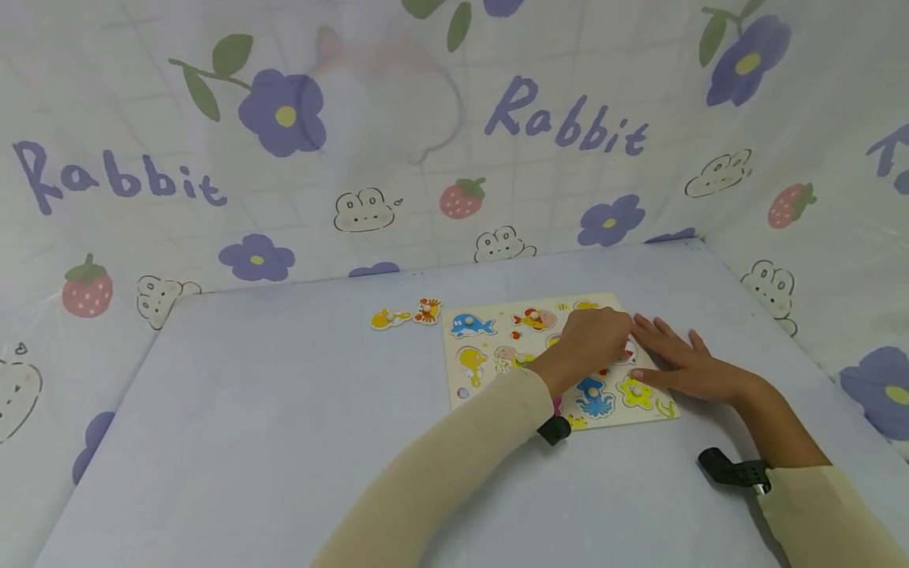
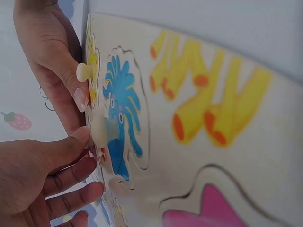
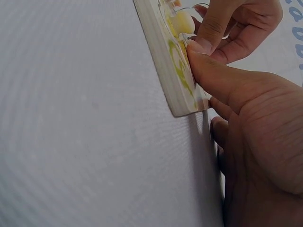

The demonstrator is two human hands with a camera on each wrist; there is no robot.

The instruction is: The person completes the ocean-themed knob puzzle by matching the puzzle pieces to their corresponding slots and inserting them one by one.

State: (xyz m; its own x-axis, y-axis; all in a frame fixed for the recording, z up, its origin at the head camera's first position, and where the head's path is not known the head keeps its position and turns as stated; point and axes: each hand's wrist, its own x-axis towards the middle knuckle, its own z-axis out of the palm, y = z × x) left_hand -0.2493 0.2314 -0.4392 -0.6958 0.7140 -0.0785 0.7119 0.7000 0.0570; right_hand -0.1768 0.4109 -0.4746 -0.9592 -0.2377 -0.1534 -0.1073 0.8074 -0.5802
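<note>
A wooden knob puzzle board (image 1: 507,304) with sea animals lies flat on the table. My left hand (image 1: 595,338) reaches over its right part with curled fingers, pinching at a small red-and-white puzzle piece (image 1: 628,353); the fingertips largely hide it. In the left wrist view, the thumb is just beyond the knob of the blue octopus piece (image 2: 124,101). My right hand (image 1: 699,371) lies along the board's right edge, its fingers extended. Its thumb (image 3: 220,78) rests on the board by the yellow starfish piece (image 1: 635,392), close to the left hand's thumb.
Left of the board lie a loose yellow piece (image 1: 390,318) and a red crab piece (image 1: 428,311). On the board sit a blue whale (image 1: 472,324), a yellow seahorse (image 1: 472,365) and several other pieces. A printed rabbit-and-flower curtain (image 1: 398,118) hangs behind the table (image 1: 248,418).
</note>
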